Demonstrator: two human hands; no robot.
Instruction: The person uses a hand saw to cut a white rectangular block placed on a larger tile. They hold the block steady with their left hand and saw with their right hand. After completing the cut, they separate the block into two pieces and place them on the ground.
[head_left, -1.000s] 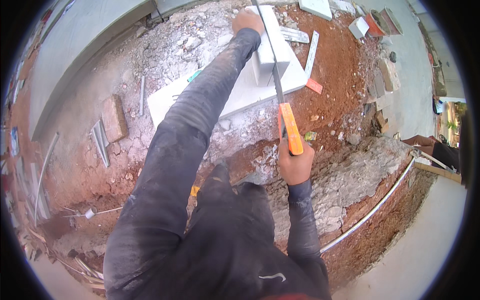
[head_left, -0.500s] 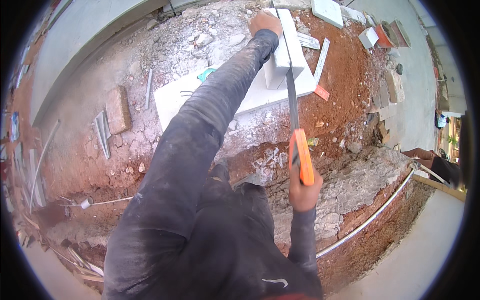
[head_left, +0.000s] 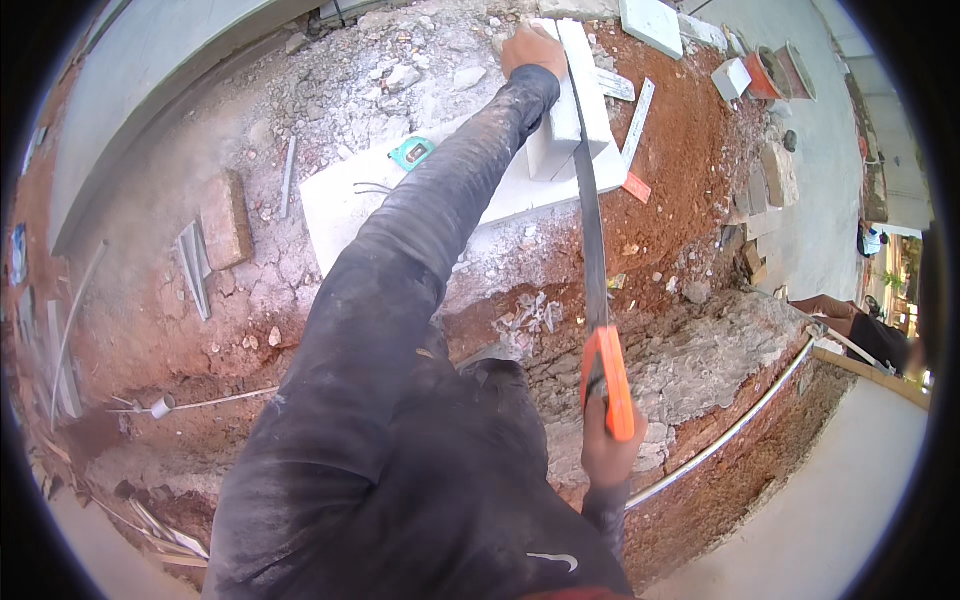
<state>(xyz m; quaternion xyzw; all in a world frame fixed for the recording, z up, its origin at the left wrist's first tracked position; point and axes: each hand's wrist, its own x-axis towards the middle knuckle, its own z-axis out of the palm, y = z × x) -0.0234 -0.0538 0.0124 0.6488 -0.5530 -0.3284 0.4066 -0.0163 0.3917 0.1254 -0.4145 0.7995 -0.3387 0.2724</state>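
Note:
My right hand (head_left: pixel 608 450) is closed round the orange handle (head_left: pixel 614 385) of a hand saw. Its long grey blade (head_left: pixel 592 235) runs away from me into a lengthwise cut in a white block (head_left: pixel 553 150), with narrow pieces on both sides of the cut. On the far left part of that block rests my left hand (head_left: pixel 533 50), its fingers bent over the edge and partly hidden. The block sits on a larger white slab (head_left: pixel 335 205) lying on the ground. A teal tape measure (head_left: pixel 411 152) lies on the slab, beside my left forearm.
Right of the block lie a pale strip (head_left: pixel 638 125) and a red piece (head_left: pixel 637 187) on reddish soil. A brick (head_left: pixel 227 218) and metal channel pieces (head_left: pixel 194 270) lie left. Buckets (head_left: pixel 768 75) stand far right. A white pipe (head_left: pixel 725 430) crosses a trench near me.
My right hand has drawn the saw back toward me, so more blade shows outside the block. My left hand stays on the block. The tape measure is less covered by my left arm.

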